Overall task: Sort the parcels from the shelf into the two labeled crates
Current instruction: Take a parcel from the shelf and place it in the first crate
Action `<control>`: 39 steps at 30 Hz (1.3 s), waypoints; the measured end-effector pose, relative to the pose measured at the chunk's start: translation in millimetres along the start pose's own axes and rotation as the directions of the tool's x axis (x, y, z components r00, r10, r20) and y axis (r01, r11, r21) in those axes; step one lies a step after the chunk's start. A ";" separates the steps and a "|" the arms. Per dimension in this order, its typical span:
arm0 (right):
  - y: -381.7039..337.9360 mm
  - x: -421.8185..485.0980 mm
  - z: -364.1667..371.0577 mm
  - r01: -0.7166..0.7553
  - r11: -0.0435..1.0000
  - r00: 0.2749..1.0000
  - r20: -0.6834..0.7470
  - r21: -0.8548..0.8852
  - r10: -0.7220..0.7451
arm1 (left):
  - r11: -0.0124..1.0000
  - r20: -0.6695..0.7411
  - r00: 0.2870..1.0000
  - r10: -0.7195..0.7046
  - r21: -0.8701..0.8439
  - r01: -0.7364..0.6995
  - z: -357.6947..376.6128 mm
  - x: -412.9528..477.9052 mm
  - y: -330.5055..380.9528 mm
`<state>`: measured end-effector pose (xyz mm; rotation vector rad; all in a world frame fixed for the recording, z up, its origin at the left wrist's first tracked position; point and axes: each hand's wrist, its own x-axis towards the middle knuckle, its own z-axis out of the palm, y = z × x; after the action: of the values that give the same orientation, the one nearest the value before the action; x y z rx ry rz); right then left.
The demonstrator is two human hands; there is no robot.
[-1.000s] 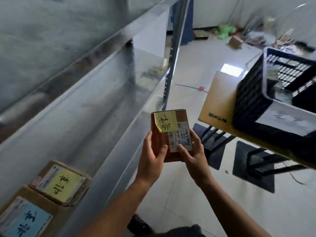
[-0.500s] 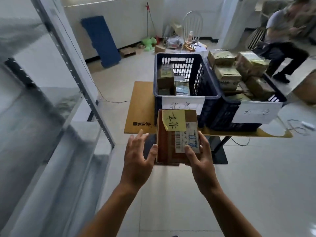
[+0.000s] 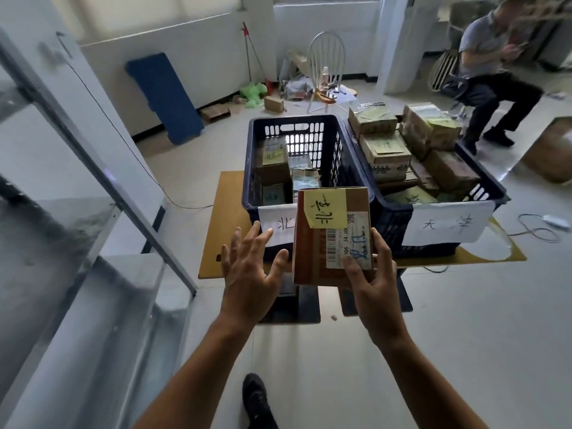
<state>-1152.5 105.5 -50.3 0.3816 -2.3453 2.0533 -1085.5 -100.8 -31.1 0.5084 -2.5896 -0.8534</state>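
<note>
My left hand (image 3: 247, 280), fingers splayed and empty, just beside the brown cardboard parcel with yellow note (image 3: 332, 236), gripped at its near corner by my right hand (image 3: 376, 283), before the left dark-blue plastic crate (image 3: 297, 119), whose label I judge matching, so lower it in flat.

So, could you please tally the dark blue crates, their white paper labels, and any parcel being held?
dark blue crates: 2
white paper labels: 2
held parcel, in the right hand: 1
Total: 5
</note>
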 end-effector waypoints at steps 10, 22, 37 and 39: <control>-8.8 121.6 44.4 -0.047 0.996 0.999 -0.021 -0.081 0.045 | 0.998 0.005 0.999 0.047 -0.050 -0.047 14.7 134.3 -40.1; 22.5 262.4 88.3 -0.252 0.968 0.967 -0.020 0.006 0.252 | 0.997 0.099 0.993 0.070 -0.041 -0.066 41.3 251.2 -56.4; 127.1 459.8 142.0 -0.360 0.933 0.933 -0.044 -0.031 0.358 | 0.976 0.203 0.979 -0.035 0.219 -0.011 90.3 385.6 -46.7; 134.9 471.7 149.9 -0.338 0.941 0.938 -0.090 -0.017 0.335 | 0.969 0.215 0.975 -0.047 0.247 -0.008 93.5 394.2 -46.5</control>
<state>-1611.2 -110.5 -128.4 -0.1199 -2.5339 2.1050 -1459.1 -264.0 -40.6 0.5349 -2.9204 -0.6254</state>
